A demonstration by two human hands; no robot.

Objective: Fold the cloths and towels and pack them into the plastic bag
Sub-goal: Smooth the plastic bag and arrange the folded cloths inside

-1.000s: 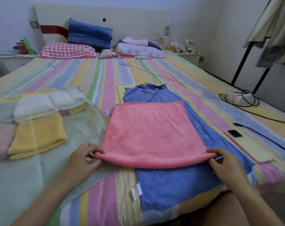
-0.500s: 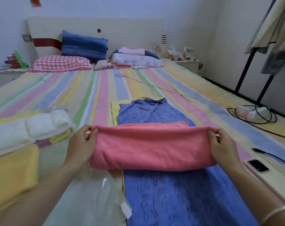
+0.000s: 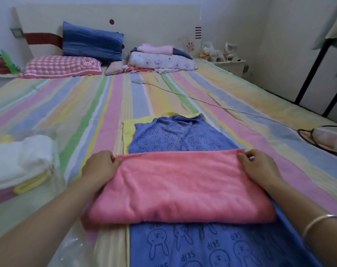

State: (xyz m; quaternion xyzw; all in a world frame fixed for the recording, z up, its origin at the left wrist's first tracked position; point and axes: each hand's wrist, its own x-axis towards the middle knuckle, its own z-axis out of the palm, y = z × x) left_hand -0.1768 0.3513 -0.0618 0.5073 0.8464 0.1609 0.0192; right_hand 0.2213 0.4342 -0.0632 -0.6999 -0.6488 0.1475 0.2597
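Head view, striped bed, blue rabbit-print towel spread on it, folded pink towel across the blue one, white towels stacked at left, seemingly on blurred plastic, left hand and right hand pinching the pink towel's far corners.

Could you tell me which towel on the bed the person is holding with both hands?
The pink towel: left hand and right hand pinch its far corners. The blue bunny-print towel lies under it; the white towel sits apart.
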